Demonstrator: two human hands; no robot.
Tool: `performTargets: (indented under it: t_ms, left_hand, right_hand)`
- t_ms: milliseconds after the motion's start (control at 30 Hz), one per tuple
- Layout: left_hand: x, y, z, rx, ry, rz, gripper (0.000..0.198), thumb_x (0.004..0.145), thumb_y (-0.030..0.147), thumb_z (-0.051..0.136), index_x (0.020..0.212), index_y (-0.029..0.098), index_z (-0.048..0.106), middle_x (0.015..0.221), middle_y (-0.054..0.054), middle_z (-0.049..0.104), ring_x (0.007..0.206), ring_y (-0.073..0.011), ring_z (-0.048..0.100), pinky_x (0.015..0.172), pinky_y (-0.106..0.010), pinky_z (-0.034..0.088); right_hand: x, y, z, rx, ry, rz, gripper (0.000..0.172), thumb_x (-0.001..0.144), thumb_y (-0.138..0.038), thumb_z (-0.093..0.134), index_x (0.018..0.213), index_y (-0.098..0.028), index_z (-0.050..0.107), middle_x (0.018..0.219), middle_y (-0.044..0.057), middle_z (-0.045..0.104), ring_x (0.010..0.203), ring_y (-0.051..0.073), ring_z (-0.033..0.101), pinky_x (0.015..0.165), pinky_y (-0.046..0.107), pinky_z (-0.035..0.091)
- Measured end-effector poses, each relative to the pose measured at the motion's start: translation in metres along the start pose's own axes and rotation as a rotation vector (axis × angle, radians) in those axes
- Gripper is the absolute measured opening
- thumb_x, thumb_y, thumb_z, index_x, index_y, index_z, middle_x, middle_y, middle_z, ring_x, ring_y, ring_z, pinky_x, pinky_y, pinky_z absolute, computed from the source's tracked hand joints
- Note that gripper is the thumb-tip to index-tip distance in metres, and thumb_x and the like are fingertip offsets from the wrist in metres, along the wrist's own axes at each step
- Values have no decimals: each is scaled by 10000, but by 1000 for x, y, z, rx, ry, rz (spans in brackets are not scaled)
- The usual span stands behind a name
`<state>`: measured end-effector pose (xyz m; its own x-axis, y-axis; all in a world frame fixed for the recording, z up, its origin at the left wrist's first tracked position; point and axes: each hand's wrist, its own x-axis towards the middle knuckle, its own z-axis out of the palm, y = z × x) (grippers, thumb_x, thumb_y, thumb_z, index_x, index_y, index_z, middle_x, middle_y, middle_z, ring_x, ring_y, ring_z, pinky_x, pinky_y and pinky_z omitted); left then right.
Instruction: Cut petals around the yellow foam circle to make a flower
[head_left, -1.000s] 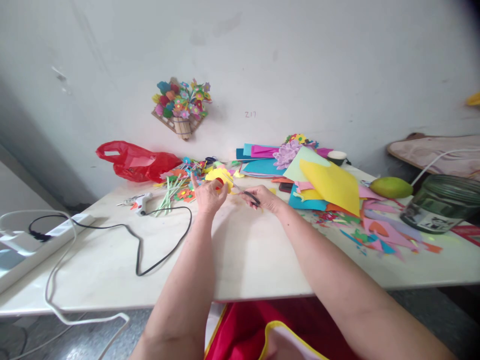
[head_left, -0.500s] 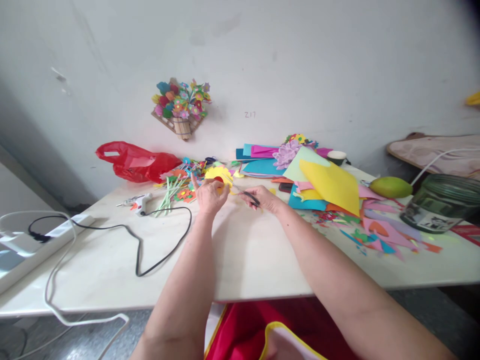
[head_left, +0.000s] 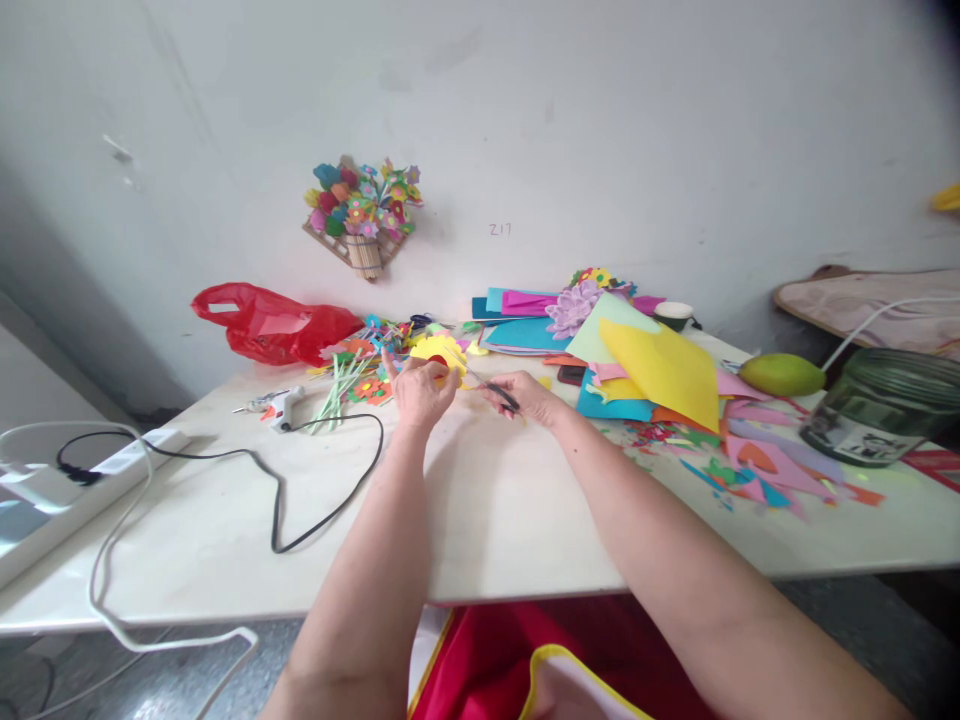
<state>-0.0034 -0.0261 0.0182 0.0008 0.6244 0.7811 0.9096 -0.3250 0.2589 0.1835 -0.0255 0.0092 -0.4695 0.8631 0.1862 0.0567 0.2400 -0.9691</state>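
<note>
My left hand (head_left: 422, 392) pinches a yellow flower cutout (head_left: 444, 349) with a scalloped edge and a red centre. Its index finger points up and away from the grip. In my right hand (head_left: 527, 397) is a pair of scissors (head_left: 501, 395) with black handles, the blades reaching to the flower's right edge. How far apart the blades are is too small to tell. Left of the flower lie an orange flower cutout (head_left: 369, 390) and a bunch of pale green sticks (head_left: 339, 390).
A hot glue gun (head_left: 281, 408) with a black cord lies on the left, before a red plastic bag (head_left: 274, 325). Coloured sheets (head_left: 664, 370), scraps (head_left: 765, 465), a green mango (head_left: 782, 374) and a glass jar (head_left: 881, 405) occupy the right. A flower decoration (head_left: 364, 215) hangs on the wall.
The yellow flower has turned or tilted slightly in my left hand. Both hands stay in nearly the same place.
</note>
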Motion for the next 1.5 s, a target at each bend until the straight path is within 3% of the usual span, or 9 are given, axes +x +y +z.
performTargets:
  t_ms: [367, 700, 800, 933, 1067, 1233, 1367, 1433, 1500]
  left_hand:
    - [0, 0, 1, -1, 20, -7, 282, 769, 456, 503, 655, 272, 683, 733, -25, 670, 792, -209, 616, 1121, -506, 29]
    - [0, 2, -3, -5, 2, -7, 259, 790, 369, 481, 674, 252, 681, 759, -30, 684, 880, -219, 613, 1113, -506, -65]
    - [0, 3, -4, -33, -12, 53, 228, 766, 308, 481, 662, 252, 677, 807, -30, 689, 903, -219, 609, 1120, -501, -53]
    - [0, 5, -2, -92, -28, 164, 199, 716, 235, 486, 640, 250, 669, 748, -13, 676, 904, -216, 608, 1128, -500, -48]
    - [0, 11, 4, -117, -33, 260, 187, 701, 219, 489, 634, 243, 662, 700, -10, 650, 860, -215, 600, 1139, -506, -1]
    - [0, 15, 5, -223, 33, 345, 162, 691, 190, 493, 661, 230, 647, 677, -16, 634, 799, -206, 587, 1128, -490, 148]
    - [2, 5, 3, -293, 260, 153, 143, 748, 213, 481, 762, 220, 624, 824, -29, 676, 915, -213, 583, 1068, -469, 258]
    - [4, -5, 5, -324, 406, -56, 155, 786, 246, 456, 785, 209, 607, 879, -39, 669, 932, -211, 579, 1005, -439, 332]
    - [6, -15, 8, -366, 514, -358, 165, 785, 308, 477, 799, 192, 593, 905, -68, 646, 939, -222, 569, 916, -402, 401]
  right_hand:
    - [-1, -3, 3, -5, 29, -15, 217, 698, -352, 622, 667, -140, 591, 503, -32, 507, 412, 63, 442, 380, 190, 334]
    - [-2, -3, 2, 61, 153, 6, 295, 683, -427, 654, 671, -137, 599, 499, -17, 546, 397, 71, 459, 371, 195, 318]
    - [0, -5, 1, 128, 258, 18, 294, 635, -371, 711, 794, -137, 630, 562, -6, 598, 414, 70, 485, 369, 187, 291]
    - [5, -4, 1, 227, 360, -6, 437, 567, -307, 759, 951, -153, 614, 638, -2, 636, 451, 76, 523, 370, 178, 243]
    - [12, 0, 5, 253, 410, -57, 451, 545, -276, 749, 956, -153, 610, 590, -28, 599, 472, 89, 536, 382, 183, 247]
    - [15, 0, 8, 266, 485, -63, 422, 528, -208, 712, 935, -164, 613, 556, -57, 575, 460, 78, 517, 420, 191, 307]
    - [13, -2, 7, 294, 532, -74, 435, 522, -217, 713, 939, -158, 603, 549, -68, 559, 451, 72, 508, 418, 189, 303]
    - [12, -3, 6, 317, 558, -64, 438, 507, -217, 720, 924, -160, 595, 562, -65, 563, 454, 76, 517, 416, 190, 302]
    - [12, -4, 6, 335, 578, -53, 432, 498, -211, 719, 907, -164, 588, 579, -58, 572, 461, 80, 526, 411, 189, 296]
